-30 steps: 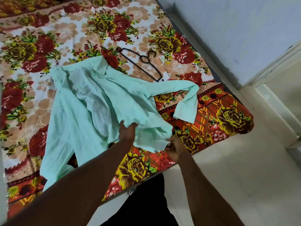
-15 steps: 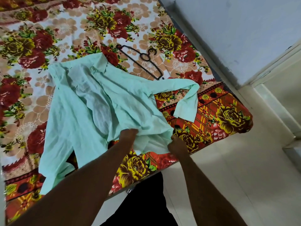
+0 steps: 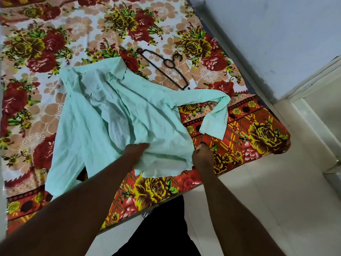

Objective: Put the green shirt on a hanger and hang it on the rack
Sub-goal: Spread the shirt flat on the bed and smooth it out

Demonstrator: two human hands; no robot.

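Beyond the green shirt (image 3: 147, 111), black hanger (image 3: 175, 76) flat on floral bedsheet (image 3: 55, 43)

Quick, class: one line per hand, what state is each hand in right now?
Left hand: closed, gripping the green shirt near its bottom edge.
Right hand: closed, gripping the same shirt's bottom corner.

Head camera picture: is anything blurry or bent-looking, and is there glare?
Head view: the left hand smears slightly; the green shirt and hanger look sharp; the wall edge leans from wide-angle distortion; light is soft, no glare.
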